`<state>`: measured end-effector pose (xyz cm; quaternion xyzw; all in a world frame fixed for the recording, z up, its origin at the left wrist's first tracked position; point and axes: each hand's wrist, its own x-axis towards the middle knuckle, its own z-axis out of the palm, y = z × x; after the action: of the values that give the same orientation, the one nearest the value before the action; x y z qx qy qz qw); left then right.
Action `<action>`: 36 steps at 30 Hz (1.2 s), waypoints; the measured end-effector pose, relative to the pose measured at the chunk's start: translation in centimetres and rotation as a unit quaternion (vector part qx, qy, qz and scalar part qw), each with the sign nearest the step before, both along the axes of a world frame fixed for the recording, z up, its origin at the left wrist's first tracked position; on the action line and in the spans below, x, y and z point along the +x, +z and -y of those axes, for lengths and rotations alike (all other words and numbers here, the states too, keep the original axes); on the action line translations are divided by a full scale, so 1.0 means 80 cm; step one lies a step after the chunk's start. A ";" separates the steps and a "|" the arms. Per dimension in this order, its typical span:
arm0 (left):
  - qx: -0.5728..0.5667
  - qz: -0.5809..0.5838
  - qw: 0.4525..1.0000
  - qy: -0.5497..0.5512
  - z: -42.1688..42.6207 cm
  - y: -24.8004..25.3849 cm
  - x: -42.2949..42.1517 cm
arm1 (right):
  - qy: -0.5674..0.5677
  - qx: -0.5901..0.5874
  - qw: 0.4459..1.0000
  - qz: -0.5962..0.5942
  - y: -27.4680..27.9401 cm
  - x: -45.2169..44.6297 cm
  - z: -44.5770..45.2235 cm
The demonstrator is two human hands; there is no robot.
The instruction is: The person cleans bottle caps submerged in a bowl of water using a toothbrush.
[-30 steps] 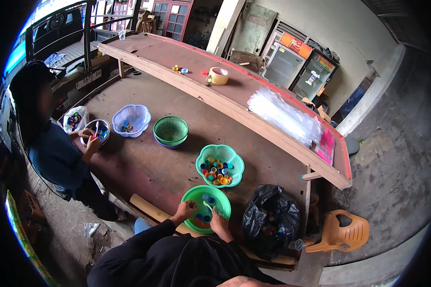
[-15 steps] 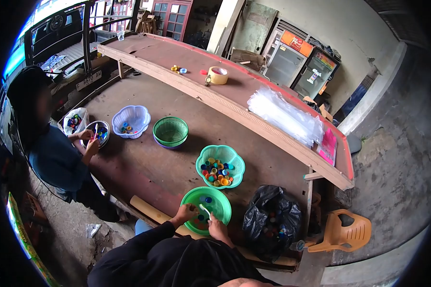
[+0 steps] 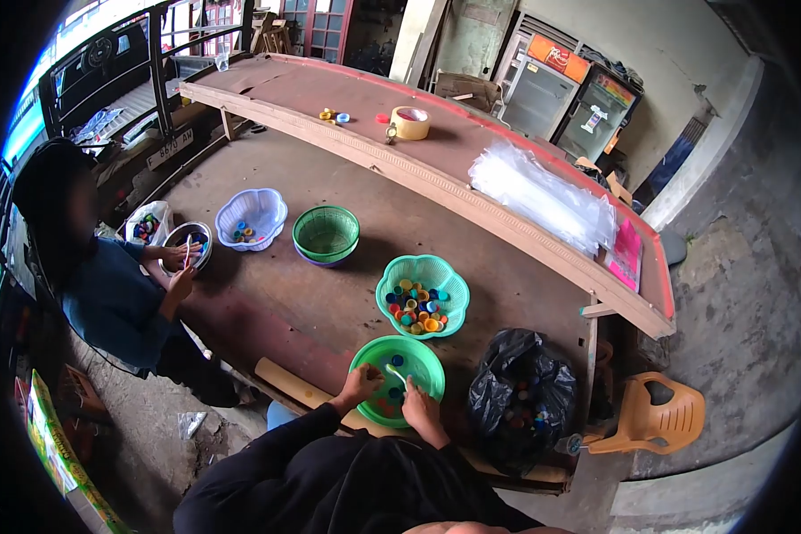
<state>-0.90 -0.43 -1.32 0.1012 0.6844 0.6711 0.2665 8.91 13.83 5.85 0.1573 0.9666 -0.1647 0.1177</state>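
A green basin [image 3: 432,355] stands at the table's near edge with water and several bottle caps [image 3: 398,360] in it. My right hand [image 3: 421,413] is closed on the handle of a toothbrush [image 3: 394,369], whose pale head points up and left over the basin. Over the basin's left side, my left hand [image 3: 360,384] has its fingers pinched together; whatever they hold is too small to make out. Just beyond sits a turquoise basket [image 3: 457,287] of mixed coloured caps. Right of the basin slumps a black plastic bag [image 3: 489,392] with more caps inside.
Green and purple baskets [image 3: 327,233] are stacked mid-table, near a lavender basket [image 3: 271,205]. At the left, a co-worker [image 3: 107,285] works over a metal bowl [image 3: 206,258]. A raised shelf [image 3: 311,98] bears tape [image 3: 411,125] and clear plastic bags [image 3: 543,196]. An orange chair [image 3: 659,414] stands right.
The view has shifted slightly, so the table's things appear a little to the right. Both my hands stay over the basin, and the toothbrush remains in my right hand.
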 end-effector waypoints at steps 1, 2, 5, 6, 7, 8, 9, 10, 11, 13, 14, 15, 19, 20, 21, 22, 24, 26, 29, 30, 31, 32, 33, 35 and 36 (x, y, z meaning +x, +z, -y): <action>0.011 0.009 1.000 0.013 -0.002 0.003 0.000 | 0.003 -0.042 0.999 -0.033 0.017 0.005 0.008; 0.021 0.019 0.999 0.026 -0.003 0.005 0.002 | 0.005 -0.085 0.994 -0.065 0.024 0.009 0.012; 0.015 0.031 0.999 -0.004 -0.005 -0.015 -0.002 | -0.008 -0.073 0.997 -0.021 -0.005 0.015 0.005; 0.014 0.034 0.999 -0.010 -0.007 -0.010 0.002 | -0.037 -0.054 0.998 0.013 -0.008 0.018 0.002; 0.021 0.039 0.999 -0.008 -0.008 -0.006 0.004 | -0.037 -0.030 0.999 0.003 -0.010 0.020 -0.004; 0.028 0.042 0.999 -0.005 -0.010 0.000 0.003 | -0.041 -0.032 0.999 0.005 -0.013 0.023 -0.007; 0.002 0.028 1.000 0.000 -0.010 0.003 0.004 | -0.020 -0.056 0.997 -0.052 -0.006 0.026 -0.005; -0.003 0.032 0.999 -0.004 -0.008 0.001 0.004 | 0.001 -0.080 0.991 -0.109 -0.003 0.032 -0.001; -0.032 -0.034 0.999 -0.008 -0.006 -0.002 0.003 | 0.015 -0.068 0.996 -0.064 -0.013 0.036 -0.003; -0.043 -0.116 0.992 -0.010 -0.002 0.002 0.003 | -0.008 -0.054 0.997 -0.045 0.005 0.045 -0.005; -0.043 -0.117 0.992 -0.011 -0.002 0.008 0.003 | -0.026 -0.035 0.999 -0.028 0.014 0.046 -0.009; -0.067 -0.134 0.989 -0.015 0.000 0.029 0.005 | -0.058 -0.043 0.991 -0.114 0.015 0.050 -0.010; -0.126 -0.261 0.957 -0.021 0.008 0.038 0.012 | -0.108 -0.032 0.979 -0.172 0.037 0.076 -0.016; -0.127 -0.261 0.957 -0.025 0.010 0.039 0.014 | -0.112 -0.034 0.978 -0.171 0.021 0.091 -0.022; -0.126 -0.223 0.966 -0.037 0.012 0.044 0.018 | -0.077 -0.057 0.989 -0.112 0.015 0.102 -0.026; -0.123 -0.185 0.974 -0.048 0.011 0.046 0.020 | -0.039 -0.078 0.995 -0.053 0.009 0.108 -0.033; -0.123 -0.214 0.968 -0.047 0.006 0.034 0.021 | -0.047 -0.071 0.996 -0.041 0.006 0.118 -0.035; -0.130 -0.243 0.960 -0.051 0.008 0.026 0.023 | -0.094 -0.095 0.987 -0.083 0.007 0.122 -0.029; -0.139 -0.279 0.948 -0.062 0.000 0.027 0.015 | -0.044 -0.180 0.980 -0.072 -0.020 0.132 -0.040; -0.145 -0.288 0.943 -0.079 -0.006 0.026 0.007 | -0.045 -0.181 0.980 -0.076 -0.021 0.128 -0.042; -0.153 -0.293 0.939 -0.096 -0.009 0.023 0.004 | -0.043 -0.180 0.980 -0.071 -0.022 0.128 -0.042; -0.157 -0.292 0.938 -0.099 -0.013 0.021 -0.003 | -0.041 -0.182 0.980 -0.065 -0.024 0.130 -0.039; -0.148 -0.336 0.925 -0.099 -0.025 0.028 -0.019 | -0.044 -0.187 0.979 -0.065 -0.028 0.128 -0.040; -0.141 -0.368 0.914 -0.097 -0.051 0.054 -0.052 | -0.052 -0.181 0.982 0.035 -0.034 0.120 -0.046; -0.143 -0.356 0.919 -0.091 -0.066 0.071 -0.067 | -0.055 -0.184 0.981 0.034 -0.030 0.119 -0.046</action>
<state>-6.30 4.88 4.40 0.3560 0.8104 0.4590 0.0767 18.45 17.47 3.41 0.1909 0.9053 -0.3402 0.1681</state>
